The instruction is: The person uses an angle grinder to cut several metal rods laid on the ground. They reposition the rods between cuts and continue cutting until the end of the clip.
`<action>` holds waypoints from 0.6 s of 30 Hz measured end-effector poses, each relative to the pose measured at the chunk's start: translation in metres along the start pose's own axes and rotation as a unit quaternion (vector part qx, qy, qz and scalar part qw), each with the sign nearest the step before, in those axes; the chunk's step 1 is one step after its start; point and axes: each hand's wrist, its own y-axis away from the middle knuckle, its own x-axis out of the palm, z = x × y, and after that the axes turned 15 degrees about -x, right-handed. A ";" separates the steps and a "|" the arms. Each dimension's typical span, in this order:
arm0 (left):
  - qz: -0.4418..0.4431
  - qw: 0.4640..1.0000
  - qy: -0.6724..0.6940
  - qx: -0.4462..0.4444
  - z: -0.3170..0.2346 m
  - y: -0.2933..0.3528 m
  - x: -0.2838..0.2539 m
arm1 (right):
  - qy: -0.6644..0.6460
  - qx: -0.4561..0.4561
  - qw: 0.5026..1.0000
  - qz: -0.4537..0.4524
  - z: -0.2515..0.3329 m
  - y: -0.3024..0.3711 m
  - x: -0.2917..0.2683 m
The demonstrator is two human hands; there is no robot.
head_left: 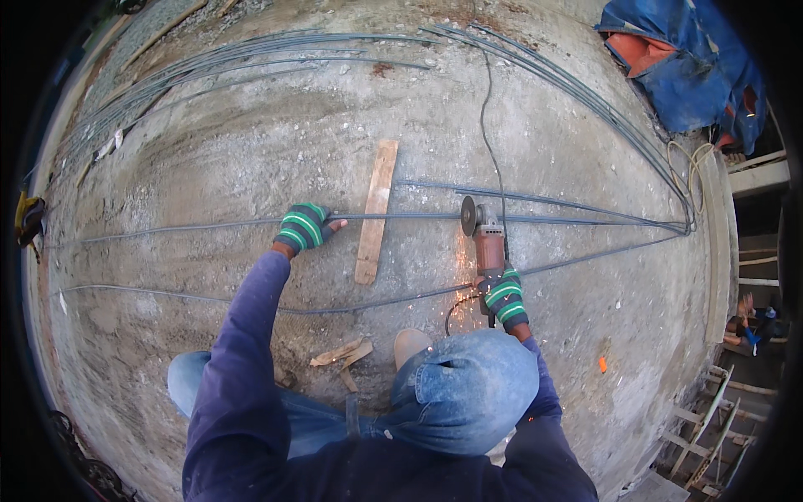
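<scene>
My left hand (303,227), in a green-and-grey striped glove with bare fingertips, is closed around a long steel rebar (418,217). That bar lies across a short wooden plank (375,213) just right of the hand. My right hand (504,298), gloved alike, grips an angle grinder (490,249) by its body. Its dark cutting disc (468,216) stands upright at the bar, right of the plank. Orange sparks fly from the disc down toward my right hand and knee. Whether the disc has cut through cannot be seen.
A second bent rebar (360,308) crosses in front of my knees. Several more bars (251,48) lie at the far side. The grinder's cord (483,109) runs away over the concrete. Wood scraps (343,351) lie near my foot, a blue tarp (694,58) far right, timber framing (711,427) beyond the right edge.
</scene>
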 end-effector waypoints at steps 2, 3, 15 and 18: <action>-0.003 1.000 0.005 0.000 0.000 0.001 -0.002 | -0.011 -0.005 1.000 -0.013 -0.004 -0.001 0.004; -0.006 1.000 0.014 0.005 0.000 0.002 -0.002 | -0.014 0.006 1.000 -0.021 -0.006 -0.001 0.006; -0.040 0.997 0.039 0.046 0.008 0.003 0.002 | -0.043 0.007 0.999 -0.006 -0.001 0.001 0.004; -0.037 0.998 0.035 0.043 0.006 0.004 0.000 | -0.013 -0.047 0.999 -0.011 -0.004 -0.001 0.004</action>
